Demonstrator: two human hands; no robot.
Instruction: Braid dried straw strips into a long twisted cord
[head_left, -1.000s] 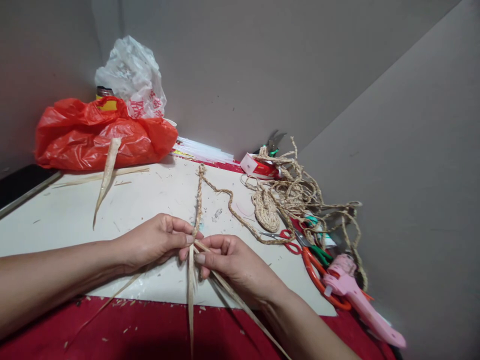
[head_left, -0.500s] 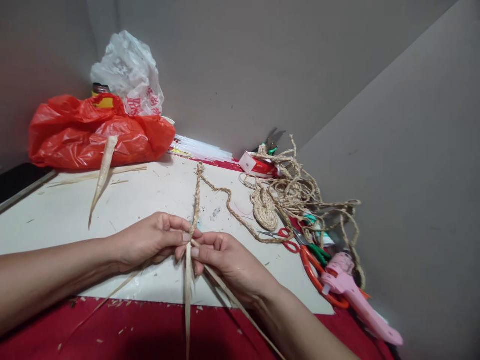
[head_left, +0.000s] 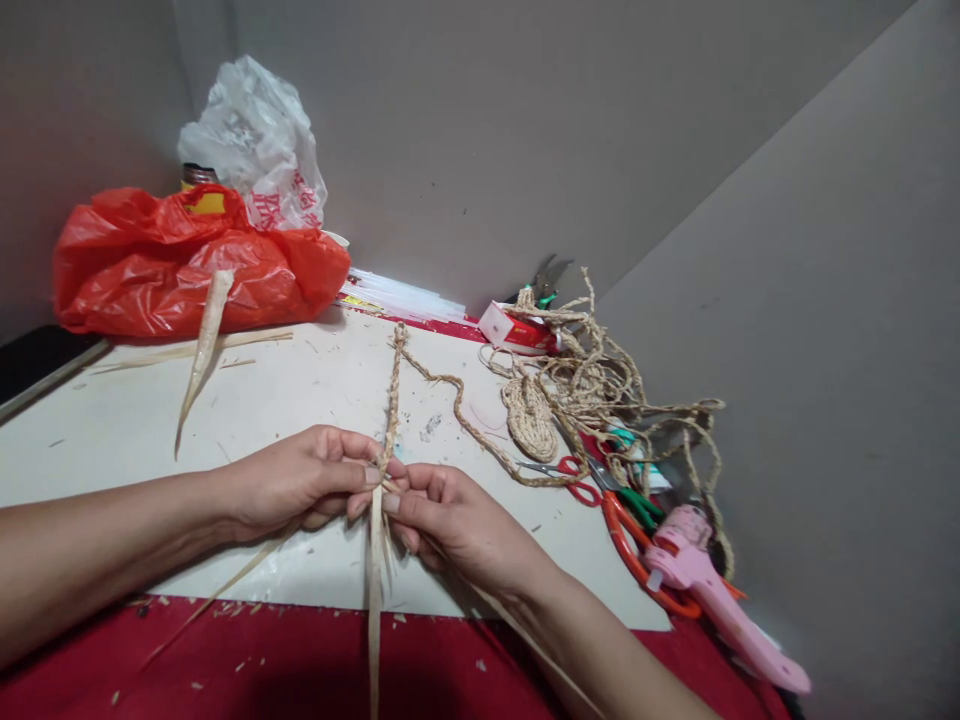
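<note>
A braided straw cord (head_left: 393, 400) runs down the middle of the white board toward me, its lower end between my two hands. My left hand (head_left: 307, 478) is closed, thumb and fingers pinching the braid's end. Close against it, my right hand (head_left: 450, 515) is closed too, pinching a loose strand at the same spot. One flat strand (head_left: 375, 600) hangs straight down from the braid. Another strand (head_left: 536, 645) passes under my right hand and along the forearm, and a third (head_left: 232, 585) trails to the lower left beneath my left hand.
The white board (head_left: 330, 375) lies on a red cloth (head_left: 300, 660). A red plastic bag (head_left: 195, 275) and a dried husk piece (head_left: 204, 350) are at the left. Coiled braid (head_left: 529, 418), red-handled scissors (head_left: 577, 475), orange-handled shears (head_left: 626, 545) and a pink glue gun (head_left: 712, 590) crowd the right.
The strand at my right hand has dropped from lying over the fingers to passing beneath the hand. Both hands stay pinched at the braid's end, almost unmoved.
</note>
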